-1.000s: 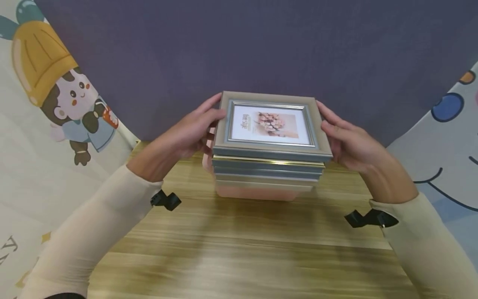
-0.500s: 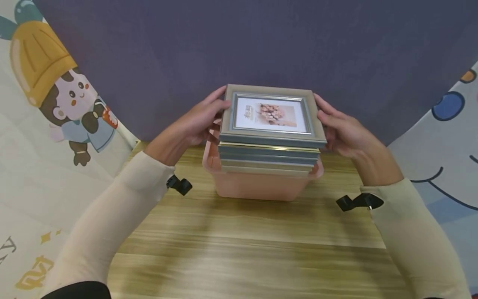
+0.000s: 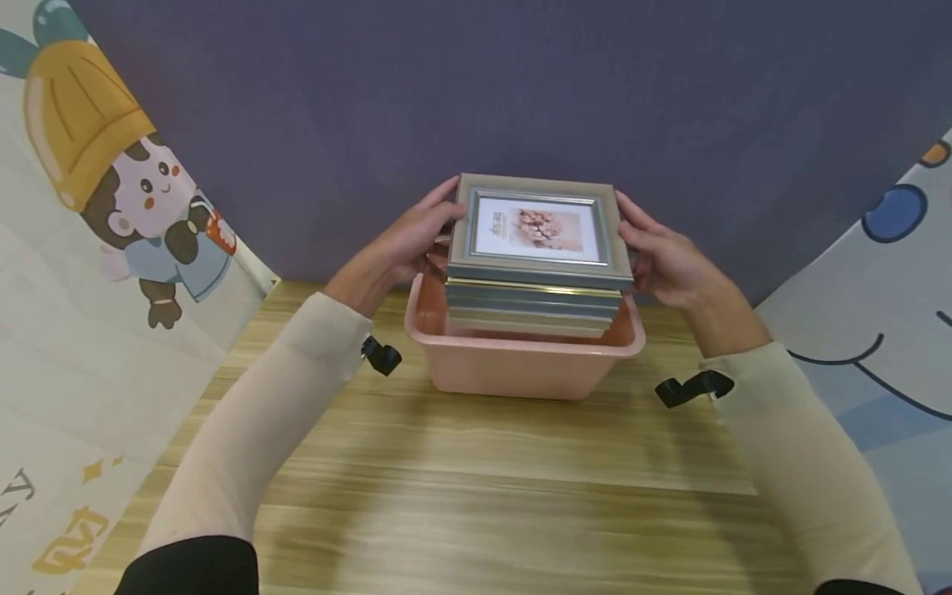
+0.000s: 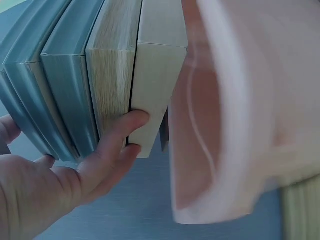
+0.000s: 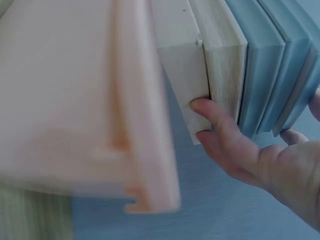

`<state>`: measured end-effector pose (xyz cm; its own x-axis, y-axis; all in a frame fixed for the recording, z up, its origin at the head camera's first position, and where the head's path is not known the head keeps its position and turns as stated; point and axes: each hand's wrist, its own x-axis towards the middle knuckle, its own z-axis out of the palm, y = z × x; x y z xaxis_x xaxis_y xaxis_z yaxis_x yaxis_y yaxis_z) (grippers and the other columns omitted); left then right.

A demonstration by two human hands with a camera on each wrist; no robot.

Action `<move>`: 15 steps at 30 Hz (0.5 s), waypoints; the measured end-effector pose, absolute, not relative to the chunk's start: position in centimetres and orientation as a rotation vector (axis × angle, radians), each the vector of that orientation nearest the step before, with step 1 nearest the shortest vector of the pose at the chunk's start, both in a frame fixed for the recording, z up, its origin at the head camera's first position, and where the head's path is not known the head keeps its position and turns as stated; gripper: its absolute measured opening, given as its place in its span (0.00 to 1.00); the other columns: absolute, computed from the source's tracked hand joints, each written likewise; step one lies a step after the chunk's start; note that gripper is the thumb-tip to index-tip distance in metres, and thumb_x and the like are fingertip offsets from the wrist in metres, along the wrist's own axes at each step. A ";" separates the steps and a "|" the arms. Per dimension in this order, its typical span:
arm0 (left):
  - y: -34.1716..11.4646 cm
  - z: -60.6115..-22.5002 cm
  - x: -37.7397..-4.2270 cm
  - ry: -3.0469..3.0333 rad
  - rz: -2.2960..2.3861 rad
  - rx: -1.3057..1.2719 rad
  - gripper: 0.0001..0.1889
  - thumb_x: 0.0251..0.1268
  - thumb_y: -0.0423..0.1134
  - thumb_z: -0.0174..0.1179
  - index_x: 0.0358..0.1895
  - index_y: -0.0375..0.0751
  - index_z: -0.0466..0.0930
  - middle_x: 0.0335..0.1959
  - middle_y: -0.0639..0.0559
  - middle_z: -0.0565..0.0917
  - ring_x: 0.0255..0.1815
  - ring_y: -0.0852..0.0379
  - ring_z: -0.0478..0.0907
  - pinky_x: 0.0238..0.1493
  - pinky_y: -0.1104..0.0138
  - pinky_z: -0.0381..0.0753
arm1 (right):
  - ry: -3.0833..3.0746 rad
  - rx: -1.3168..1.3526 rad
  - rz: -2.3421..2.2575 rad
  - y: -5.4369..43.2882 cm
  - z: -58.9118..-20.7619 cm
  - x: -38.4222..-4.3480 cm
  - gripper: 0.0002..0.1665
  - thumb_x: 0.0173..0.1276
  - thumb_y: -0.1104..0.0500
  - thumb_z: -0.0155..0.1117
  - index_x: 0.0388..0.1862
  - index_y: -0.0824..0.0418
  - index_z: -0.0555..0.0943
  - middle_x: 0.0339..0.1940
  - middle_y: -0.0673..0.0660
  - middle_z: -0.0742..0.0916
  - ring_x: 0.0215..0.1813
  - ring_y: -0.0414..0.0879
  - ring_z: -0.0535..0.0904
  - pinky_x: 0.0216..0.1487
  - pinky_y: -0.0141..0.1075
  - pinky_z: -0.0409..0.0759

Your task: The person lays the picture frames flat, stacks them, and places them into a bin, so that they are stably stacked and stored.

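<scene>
Between my two hands is a stack of several picture frames point(image 3: 539, 273), held level over a pink plastic basin point(image 3: 521, 368). The top frame is beige and silver-blue around a picture of pink flowers. My left hand point(image 3: 416, 235) grips the stack's left side, its thumb at the top frame's edge. On the opposite side my right hand point(image 3: 665, 256) holds the stack the same way. In the left wrist view, fingers point(image 4: 120, 135) press the lower frames' sides point(image 4: 155, 75), close to the basin's rim. The right wrist view has fingers point(image 5: 220, 120) on the pale lowest frames point(image 5: 182, 75).
The basin stands on a wood-grain table point(image 3: 506, 496) against a dark blue-grey backing point(image 3: 506, 91). A cartoon-printed cloth point(image 3: 134, 273) hangs at the left, with another printed cloth point(image 3: 878, 330) at the right.
Both hands have carried the stack away from the body and over the basin. The basin, mostly hidden behind the stack before, now shows its front wall and rim.
</scene>
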<state>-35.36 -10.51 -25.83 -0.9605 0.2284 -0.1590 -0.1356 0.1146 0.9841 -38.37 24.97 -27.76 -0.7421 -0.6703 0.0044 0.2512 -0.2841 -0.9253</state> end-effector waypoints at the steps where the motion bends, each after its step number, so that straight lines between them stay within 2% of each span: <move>1: -10.5 -26.2 -35.6 2.125 1.921 0.078 0.29 0.80 0.54 0.46 0.76 0.87 0.49 0.53 0.43 0.81 0.31 0.51 0.83 0.25 0.57 0.82 | 1.396 -0.512 -2.063 24.9 -28.0 -38.5 0.42 0.82 0.56 0.49 0.84 0.32 0.44 0.44 0.54 0.90 0.33 0.47 0.88 0.30 0.40 0.82; 4: -10.6 -27.3 -36.1 2.113 1.924 0.052 0.30 0.80 0.54 0.46 0.77 0.86 0.49 0.57 0.41 0.79 0.34 0.50 0.83 0.28 0.54 0.84 | 1.433 -0.443 -2.062 24.6 -28.8 -38.6 0.42 0.81 0.55 0.50 0.84 0.31 0.44 0.46 0.52 0.88 0.34 0.46 0.86 0.32 0.38 0.82; 8: -10.6 -28.5 -36.6 2.096 1.972 0.034 0.30 0.80 0.51 0.46 0.78 0.82 0.49 0.57 0.40 0.78 0.34 0.50 0.83 0.32 0.50 0.86 | 1.540 -0.341 -2.016 24.1 -29.8 -38.8 0.41 0.81 0.51 0.50 0.83 0.27 0.45 0.49 0.50 0.85 0.39 0.44 0.85 0.39 0.38 0.83; 12: -10.5 -29.7 -37.1 2.068 2.008 0.016 0.32 0.79 0.48 0.47 0.79 0.79 0.50 0.52 0.41 0.80 0.30 0.54 0.84 0.31 0.55 0.86 | 1.644 -0.249 -1.972 23.6 -30.8 -39.0 0.40 0.81 0.49 0.49 0.82 0.25 0.45 0.49 0.49 0.84 0.44 0.44 0.84 0.40 0.39 0.83; 15: -10.6 -30.5 -37.4 2.055 2.021 -0.019 0.33 0.78 0.46 0.47 0.80 0.78 0.50 0.48 0.44 0.81 0.28 0.56 0.84 0.28 0.60 0.87 | 1.652 -0.218 -1.967 23.1 -31.4 -39.2 0.39 0.82 0.49 0.49 0.82 0.25 0.45 0.47 0.48 0.87 0.43 0.44 0.85 0.38 0.39 0.82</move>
<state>-37.36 -10.59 -30.51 -0.9665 0.1706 -0.1916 -0.1888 0.0328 0.9815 -39.24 23.09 -31.37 -0.8319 -0.5080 -0.2233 0.3076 -0.0873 -0.9475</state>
